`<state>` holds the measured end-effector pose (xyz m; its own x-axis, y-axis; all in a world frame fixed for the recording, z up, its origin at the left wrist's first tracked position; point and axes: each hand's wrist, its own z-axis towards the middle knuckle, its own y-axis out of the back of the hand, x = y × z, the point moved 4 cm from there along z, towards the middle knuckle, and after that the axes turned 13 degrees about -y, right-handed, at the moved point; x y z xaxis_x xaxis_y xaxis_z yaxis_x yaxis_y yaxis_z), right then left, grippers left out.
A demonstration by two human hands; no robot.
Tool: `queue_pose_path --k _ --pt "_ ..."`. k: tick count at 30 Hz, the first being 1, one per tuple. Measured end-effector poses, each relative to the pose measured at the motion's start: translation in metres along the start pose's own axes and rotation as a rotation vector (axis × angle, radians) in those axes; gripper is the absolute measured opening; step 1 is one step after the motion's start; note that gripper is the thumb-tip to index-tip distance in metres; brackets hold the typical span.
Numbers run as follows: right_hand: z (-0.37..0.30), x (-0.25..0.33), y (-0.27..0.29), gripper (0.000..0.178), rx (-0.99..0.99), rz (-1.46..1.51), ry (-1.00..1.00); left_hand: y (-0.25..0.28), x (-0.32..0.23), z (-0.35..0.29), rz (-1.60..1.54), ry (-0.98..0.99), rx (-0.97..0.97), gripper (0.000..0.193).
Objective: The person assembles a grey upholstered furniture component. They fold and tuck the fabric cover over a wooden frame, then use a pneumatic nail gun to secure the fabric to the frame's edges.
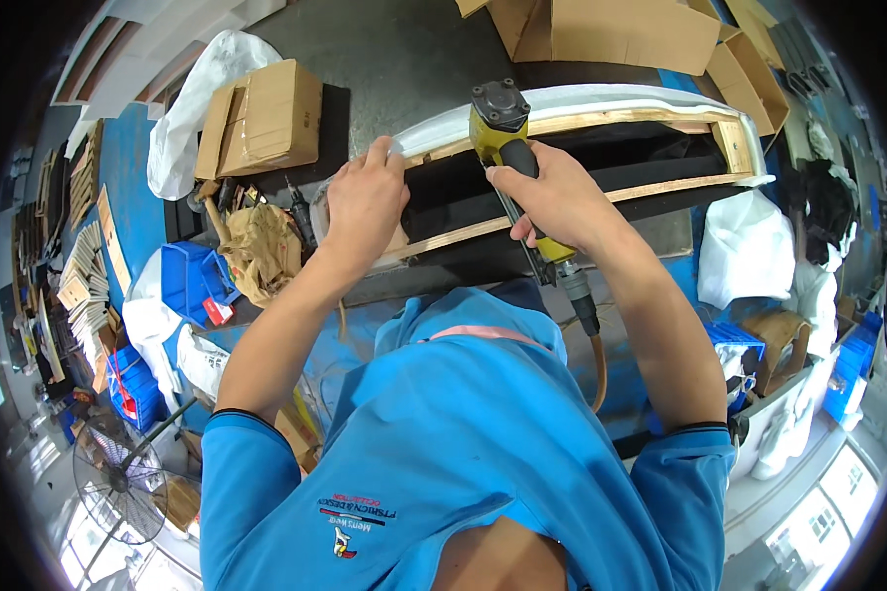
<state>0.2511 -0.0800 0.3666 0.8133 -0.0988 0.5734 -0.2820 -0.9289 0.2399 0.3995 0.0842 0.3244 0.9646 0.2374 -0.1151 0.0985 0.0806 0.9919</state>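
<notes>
My right hand [567, 197] is wrapped round the grip of a yellow and black pneumatic staple gun [500, 110]. An air hose [599, 369] runs from its near end. The gun's head is over the far rail of a long, curved wooden frame [463, 232], and hides the spot beneath it. White padding [621, 97] wraps the frame's far outer edge, and black fabric [650, 148] lies inside. At the frame's left end, my left hand [365, 202] grips the padded edge with curled fingers; its fingertips are partly hidden.
A taped cardboard box [261, 116] stands at the far left, before a white bag. Nearer are crumpled brown paper [261, 251], a drill-like tool [299, 212] and a blue bin [192, 281]. Open cartons [631, 34] stand behind the frame. A white bag [746, 251] is at right.
</notes>
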Motion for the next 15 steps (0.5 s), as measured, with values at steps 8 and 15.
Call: queue_pose_path --k 8,15 --pt "-0.002 0.004 -0.018 0.044 0.096 0.094 0.026 -0.01 0.017 0.011 -0.093 -0.003 0.007 0.02" --pt "-0.008 0.024 -0.06 0.042 -0.054 -0.038 0.003 -0.011 0.026 0.011 -0.176 -0.042 -0.092 0.017"
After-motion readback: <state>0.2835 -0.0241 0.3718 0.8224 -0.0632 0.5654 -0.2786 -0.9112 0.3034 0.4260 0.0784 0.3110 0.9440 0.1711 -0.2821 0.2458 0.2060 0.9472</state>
